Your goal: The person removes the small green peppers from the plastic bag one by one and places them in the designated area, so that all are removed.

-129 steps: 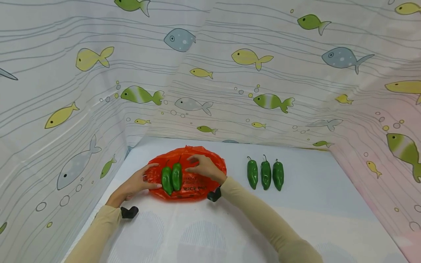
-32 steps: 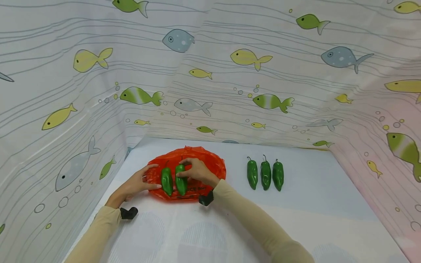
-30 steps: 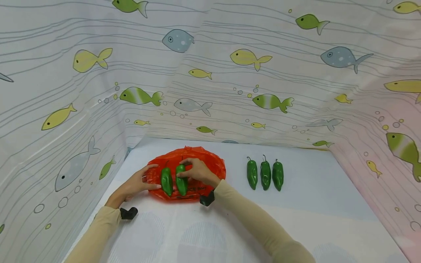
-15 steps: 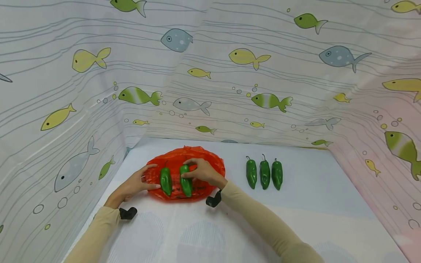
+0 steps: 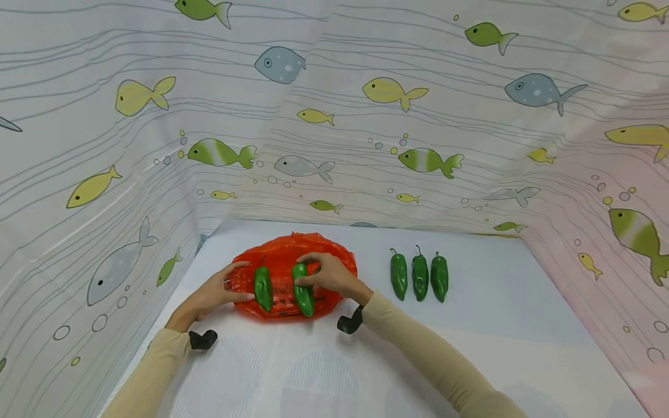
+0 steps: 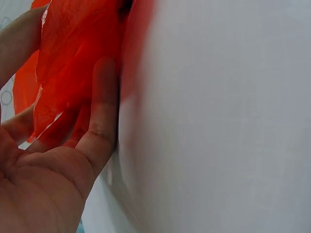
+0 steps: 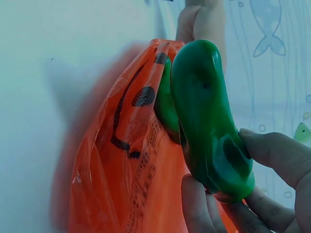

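Note:
In the head view my right hand point(image 5: 329, 273) pinches the upper part of a green chili pepper point(image 5: 305, 299) between thumb and fingers, over a red plastic bag point(image 5: 334, 302). The right wrist view has this glossy pepper point(image 7: 204, 111) near the camera, slanted, its lower end between the fingertips. My left hand point(image 5: 214, 293) curls round the bag's left edge; in the left wrist view fingers show through the thin red plastic point(image 6: 73, 53). Near the left thumb, a second green chili pepper point(image 5: 263, 288) lies on the bag, its thin stem pointing away from me.
To the right of the bag, three more green chili peppers point(image 5: 419, 277) lie side by side on the white table point(image 5: 491, 290), stems pointing to the back. A fish-patterned curtain point(image 5: 334, 133) encloses the table at the back and sides.
My right hand has come down onto the right-hand pepper, pinched it and drawn it rightward, widening the gap between the two peppers on the bag. My left hand has stayed at the bag's edge.

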Demonstrator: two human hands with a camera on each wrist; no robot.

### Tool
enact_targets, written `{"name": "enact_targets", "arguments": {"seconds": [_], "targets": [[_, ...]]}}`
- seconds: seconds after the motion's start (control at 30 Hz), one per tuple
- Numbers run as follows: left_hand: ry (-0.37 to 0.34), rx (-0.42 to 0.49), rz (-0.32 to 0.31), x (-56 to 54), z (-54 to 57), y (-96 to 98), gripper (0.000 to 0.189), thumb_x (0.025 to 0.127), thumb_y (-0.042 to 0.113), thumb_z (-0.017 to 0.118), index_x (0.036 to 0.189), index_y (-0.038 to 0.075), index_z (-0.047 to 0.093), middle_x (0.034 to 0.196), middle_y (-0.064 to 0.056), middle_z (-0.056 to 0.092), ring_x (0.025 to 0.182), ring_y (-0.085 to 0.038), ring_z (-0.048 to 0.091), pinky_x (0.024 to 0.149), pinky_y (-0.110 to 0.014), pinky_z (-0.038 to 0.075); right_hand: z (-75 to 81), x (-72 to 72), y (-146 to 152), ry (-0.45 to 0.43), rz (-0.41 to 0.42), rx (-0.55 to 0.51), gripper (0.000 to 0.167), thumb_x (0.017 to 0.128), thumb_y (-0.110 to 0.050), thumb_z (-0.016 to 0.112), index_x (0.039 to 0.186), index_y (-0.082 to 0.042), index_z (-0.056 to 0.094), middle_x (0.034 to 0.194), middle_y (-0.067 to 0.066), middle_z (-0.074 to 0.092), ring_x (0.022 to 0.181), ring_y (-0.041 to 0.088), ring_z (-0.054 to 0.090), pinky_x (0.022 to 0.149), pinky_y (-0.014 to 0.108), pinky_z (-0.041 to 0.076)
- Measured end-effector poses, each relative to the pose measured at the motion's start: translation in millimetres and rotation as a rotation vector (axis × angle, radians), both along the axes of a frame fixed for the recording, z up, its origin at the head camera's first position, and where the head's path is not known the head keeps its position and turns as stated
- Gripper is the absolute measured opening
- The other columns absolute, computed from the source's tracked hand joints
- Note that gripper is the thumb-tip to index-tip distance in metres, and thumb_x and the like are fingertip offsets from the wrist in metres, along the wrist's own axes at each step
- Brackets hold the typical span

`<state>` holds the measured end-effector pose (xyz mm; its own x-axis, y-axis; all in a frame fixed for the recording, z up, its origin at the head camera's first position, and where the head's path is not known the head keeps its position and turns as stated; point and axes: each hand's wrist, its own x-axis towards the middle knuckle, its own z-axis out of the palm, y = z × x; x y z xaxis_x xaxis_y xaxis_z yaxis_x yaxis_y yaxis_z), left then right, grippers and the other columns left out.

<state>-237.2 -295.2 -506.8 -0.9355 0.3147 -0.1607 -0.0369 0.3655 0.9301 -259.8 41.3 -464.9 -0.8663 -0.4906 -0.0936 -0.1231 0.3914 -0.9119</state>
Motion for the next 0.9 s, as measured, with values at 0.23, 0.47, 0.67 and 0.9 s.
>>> {"name": "enact_targets", "arguments": {"seconds": [0.23, 0.47, 0.67, 0.9], "targets": [[0.001, 0.004, -0.002, -0.6, -1.8, -0.1, 0.096, 0.086, 0.017, 0.086, 0.161, 0.013, 0.027, 0.161, -0.027, 0.026, 0.141, -0.052, 0.037, 0.108, -0.054, 0.047, 3.0, 2.6, 7.2, 0.029, 0.003, -0.011, 0.053, 0.085, -0.028, 0.087, 0.133, -0.020, 0.066, 0.121, 0.000, 0.062, 0.081, 0.036, 0.072, 0.079, 0.051, 0.061], [-0.003, 0.008, 0.002, -0.8, -1.3, 0.2, 0.095, 0.085, 0.017, 0.086, 0.160, 0.013, 0.028, 0.161, -0.026, 0.024, 0.142, -0.053, 0.035, 0.108, -0.054, 0.046, 6.9, 3.6, 16.4, 0.040, 0.000, -0.009, 0.054, 0.087, -0.027, 0.086, 0.135, -0.018, 0.064, 0.123, 0.000, 0.062, 0.080, 0.031, 0.071, 0.080, 0.051, 0.061], [0.005, -0.007, 0.002, -0.3, -0.9, 0.3, 0.095, 0.086, 0.019, 0.086, 0.160, 0.013, 0.028, 0.163, -0.026, 0.021, 0.143, -0.054, 0.032, 0.110, -0.057, 0.043, 7.0, 3.0, 26.1, 0.020, 0.002, -0.047, 0.055, 0.087, -0.024, 0.085, 0.137, -0.016, 0.063, 0.126, 0.006, 0.061, 0.084, 0.022, 0.070, 0.082, 0.054, 0.060], [-0.005, -0.007, 0.011, 0.3, 0.8, 1.2, 0.095, 0.086, 0.018, 0.086, 0.161, 0.014, 0.028, 0.163, -0.025, 0.019, 0.143, -0.053, 0.032, 0.110, -0.058, 0.042, 7.5, -0.1, 38.0, 0.048, -0.025, -0.009, 0.053, 0.088, -0.026, 0.085, 0.136, -0.019, 0.064, 0.123, 0.009, 0.061, 0.090, 0.021, 0.069, 0.082, 0.052, 0.061]]}}
